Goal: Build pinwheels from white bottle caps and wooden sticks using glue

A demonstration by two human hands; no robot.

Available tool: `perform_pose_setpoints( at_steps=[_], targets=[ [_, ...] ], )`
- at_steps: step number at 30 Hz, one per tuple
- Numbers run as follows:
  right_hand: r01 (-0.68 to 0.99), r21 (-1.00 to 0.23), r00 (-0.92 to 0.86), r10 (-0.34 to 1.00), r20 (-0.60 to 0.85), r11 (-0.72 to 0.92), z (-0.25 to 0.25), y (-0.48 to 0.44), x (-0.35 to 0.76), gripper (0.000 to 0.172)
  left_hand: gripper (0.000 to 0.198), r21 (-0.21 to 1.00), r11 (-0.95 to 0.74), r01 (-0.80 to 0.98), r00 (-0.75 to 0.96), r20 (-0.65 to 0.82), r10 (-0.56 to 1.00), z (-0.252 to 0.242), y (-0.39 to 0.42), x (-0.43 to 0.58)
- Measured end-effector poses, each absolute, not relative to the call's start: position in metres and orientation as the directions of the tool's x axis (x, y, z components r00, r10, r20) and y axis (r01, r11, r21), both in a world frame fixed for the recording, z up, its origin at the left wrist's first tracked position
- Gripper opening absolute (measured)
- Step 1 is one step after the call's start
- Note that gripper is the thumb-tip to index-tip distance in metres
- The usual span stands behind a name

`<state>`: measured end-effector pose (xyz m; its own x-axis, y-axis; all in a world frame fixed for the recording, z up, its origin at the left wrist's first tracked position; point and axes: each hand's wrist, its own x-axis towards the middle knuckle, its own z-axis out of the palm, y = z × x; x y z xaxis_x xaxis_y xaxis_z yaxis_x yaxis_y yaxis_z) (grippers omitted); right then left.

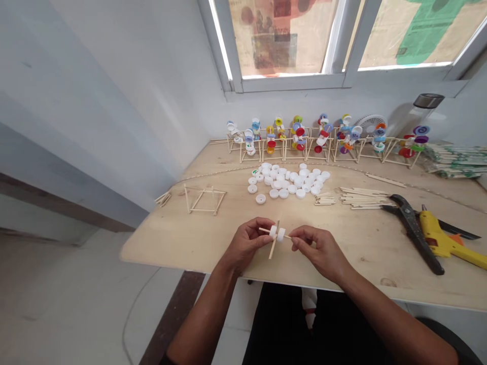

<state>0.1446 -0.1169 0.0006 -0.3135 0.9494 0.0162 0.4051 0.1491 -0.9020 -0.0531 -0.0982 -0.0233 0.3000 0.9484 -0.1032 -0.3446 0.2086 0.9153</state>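
My left hand [246,245] and right hand [320,253] meet in the air above the near part of the desk [344,256]. My left fingers [262,226] are curled and pinch one end of a thin wooden stick [264,230], and my right fingers [299,243] pinch its other end. Two white bottle caps [277,233] sit on the stick, side by side, between my hands. A flat craft stick [273,248] crosses the thin stick at the caps, tilted and pointing down toward the desk.

To do this well, I should keep both pinches even so the caps stay square on the stick and the crossing stick doesn't twist.

The desk's front edge runs just below my wrists. Ahead of my hands lies a scatter of white caps [289,180], with a small stick frame [203,198] to the left. To the right are loose craft sticks [361,197], black-handled shears [413,228] and a yellow glue gun [433,235], which stands nearest the right edge of my working space. Cap-and-stick figures [304,137] line the far edge of the desk.
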Motion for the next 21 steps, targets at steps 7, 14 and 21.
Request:
perform_pose_setpoints(
  at_steps=[7,14,21],
  targets=[
    [0.323,-0.944,-0.280,0.960,-0.027,0.068,0.0007,-0.1150,0.1476,0.020,0.042,0.901,0.200,-0.385,0.312,-0.078,0.947,-0.0262,-0.0984,-0.0550],
    [0.280,-0.960,-0.265,0.963,-0.053,0.024,0.0023,-0.1136,0.1492,0.020,0.043,0.907,0.204,-0.369,0.334,-0.076,0.940,-0.0222,-0.0994,-0.0539],
    [0.249,-0.969,-0.227,0.972,-0.055,0.004,0.0053,-0.1111,0.1505,0.021,0.030,0.931,0.160,-0.329,0.337,-0.043,0.941,-0.0251,-0.0976,-0.0555]
  ],
)
